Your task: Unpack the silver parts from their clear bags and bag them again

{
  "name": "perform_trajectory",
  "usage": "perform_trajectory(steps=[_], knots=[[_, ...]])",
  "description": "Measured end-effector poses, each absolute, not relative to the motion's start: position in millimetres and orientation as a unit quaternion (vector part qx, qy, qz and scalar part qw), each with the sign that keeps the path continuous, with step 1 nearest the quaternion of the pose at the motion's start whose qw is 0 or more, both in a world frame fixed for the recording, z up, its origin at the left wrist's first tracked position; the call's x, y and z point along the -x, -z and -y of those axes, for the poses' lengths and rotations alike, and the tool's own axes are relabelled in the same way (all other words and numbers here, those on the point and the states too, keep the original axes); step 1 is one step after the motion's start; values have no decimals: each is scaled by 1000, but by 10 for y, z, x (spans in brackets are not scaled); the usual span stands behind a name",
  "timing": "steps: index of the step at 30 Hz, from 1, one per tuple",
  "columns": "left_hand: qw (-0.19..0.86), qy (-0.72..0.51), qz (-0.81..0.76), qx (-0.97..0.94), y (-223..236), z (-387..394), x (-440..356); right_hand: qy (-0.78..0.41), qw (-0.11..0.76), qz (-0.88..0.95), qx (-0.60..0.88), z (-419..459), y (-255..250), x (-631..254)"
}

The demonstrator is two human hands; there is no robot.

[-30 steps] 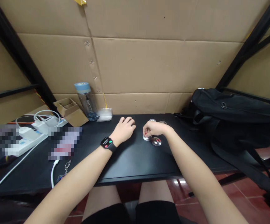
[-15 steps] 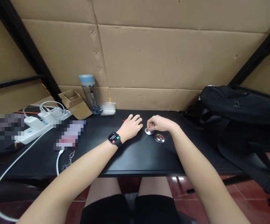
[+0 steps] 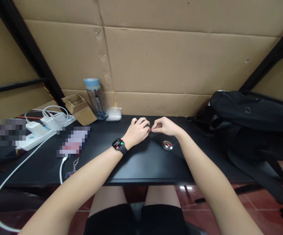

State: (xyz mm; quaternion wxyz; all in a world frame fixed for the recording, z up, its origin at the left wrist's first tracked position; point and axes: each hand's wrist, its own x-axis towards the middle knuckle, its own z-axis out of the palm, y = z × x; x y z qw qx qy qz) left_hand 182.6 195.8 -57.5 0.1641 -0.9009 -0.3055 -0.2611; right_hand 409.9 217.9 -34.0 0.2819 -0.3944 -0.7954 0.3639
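My right hand (image 3: pixel 163 126) pinches the small red tip (image 3: pixel 150 130) of a shiny metal disc, just above the black table. Fingers curled, my left hand (image 3: pixel 138 130) closes around that disc from the other side and hides nearly all of it. The fingertips of both hands almost meet. A second round metal disc (image 3: pixel 167 145) with a red spot lies flat on the table, below and to the right of my hands.
Behind the hands stands a cardboard wall (image 3: pixel 156 65). To the left are a blue-capped bottle (image 3: pixel 96 101), an opened cardboard box (image 3: pixel 81 109), a clear plastic packet (image 3: pixel 114 114), a power strip (image 3: pixel 37 137) and cables. A black backpack (image 3: pixel 241 127) covers the right end.
My right hand has lifted one metal disc off the table and carried it left to my left hand. My left fingers have curled in. The other disc has stayed put.
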Motion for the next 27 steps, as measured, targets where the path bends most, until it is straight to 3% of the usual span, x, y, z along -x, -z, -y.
perform_trajectory(steps=[7, 15, 22, 27], knots=[[163, 276, 299, 899, 609, -1969, -1838, -339, 244, 816, 400, -2189, 356, -4083], [206, 292, 323, 876, 625, -2007, -1826, -401, 283, 791, 366, -2160, 435, -3962], [198, 251, 338, 885, 663, -2001, -1776, -170, 190, 860, 443, -2217, 480, -3991], [182, 246, 360, 881, 607, -1957, -1740, -118, 149, 878, 439, -2227, 483, -3987]])
